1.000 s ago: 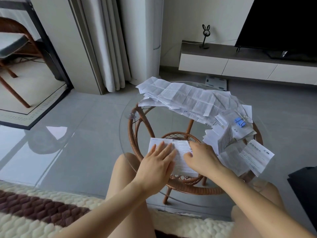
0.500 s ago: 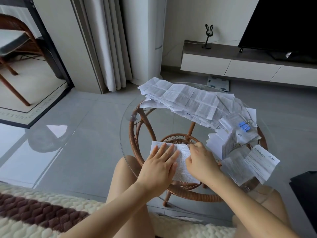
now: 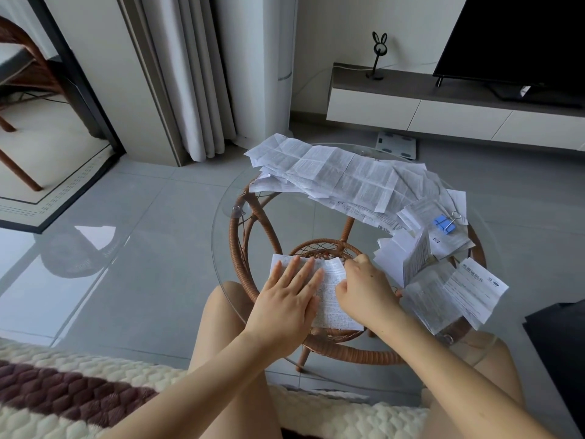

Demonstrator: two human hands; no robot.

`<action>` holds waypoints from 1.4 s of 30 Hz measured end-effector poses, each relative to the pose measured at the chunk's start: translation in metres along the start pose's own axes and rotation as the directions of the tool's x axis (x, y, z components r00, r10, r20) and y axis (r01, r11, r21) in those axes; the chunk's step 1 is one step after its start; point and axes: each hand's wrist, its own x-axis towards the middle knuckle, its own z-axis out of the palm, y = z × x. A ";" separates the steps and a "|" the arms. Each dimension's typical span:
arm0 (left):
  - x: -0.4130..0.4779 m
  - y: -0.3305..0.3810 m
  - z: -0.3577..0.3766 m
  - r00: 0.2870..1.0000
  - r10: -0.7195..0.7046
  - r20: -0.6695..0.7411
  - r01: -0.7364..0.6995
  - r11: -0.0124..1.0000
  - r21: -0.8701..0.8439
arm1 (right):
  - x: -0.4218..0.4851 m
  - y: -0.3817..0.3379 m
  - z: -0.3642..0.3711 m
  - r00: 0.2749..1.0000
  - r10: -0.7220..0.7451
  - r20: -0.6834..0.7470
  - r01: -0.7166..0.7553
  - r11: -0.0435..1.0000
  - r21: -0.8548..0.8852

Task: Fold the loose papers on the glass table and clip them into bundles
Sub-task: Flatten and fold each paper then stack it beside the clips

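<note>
The left hand (image 3: 285, 296) covers about half the sheet (image 3: 332, 293) under it, the right hand (image 3: 364, 289) curls so its grip's hidden, and print on the papers (image 3: 348, 179) beyond them is way too tiny to read.

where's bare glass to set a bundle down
Bare glass table lies left of centre, between the long unfolded papers, the left rim and the paper being folded. The right side is crowded: stacked papers and the blue clip.

Two hands: left hand (image 3: 286, 299), right hand (image 3: 367, 289). One blue binder clip (image 3: 444, 224), right of centre. One round glass table (image 3: 221, 223). One television (image 3: 522, 36), upper right. One bathroom scale (image 3: 397, 144). Overlapping papers (image 3: 342, 175): too many to count.
</note>
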 end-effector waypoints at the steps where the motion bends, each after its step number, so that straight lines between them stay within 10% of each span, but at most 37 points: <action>1: 0.000 0.000 0.001 1.000 -0.001 0.005 0.001 1.000 0.006 | 0.000 0.000 0.000 1.000 0.005 0.002 -0.005 1.000 0.001; 14: -0.001 0.002 0.000 0.998 -0.029 0.058 0.026 0.998 0.052 | 0.000 0.004 -0.002 0.998 0.068 -0.015 -0.066 0.995 0.078; 21: 0.001 0.001 0.001 1.000 0.000 0.013 -0.002 0.991 0.131 | -0.028 -0.023 0.024 0.941 -0.100 -0.324 0.057 0.989 -0.139; 42: -0.031 -0.056 -0.011 0.980 0.188 0.071 -0.200 0.941 0.273 | -0.048 0.019 0.038 0.983 -0.163 0.082 0.170 0.981 -0.089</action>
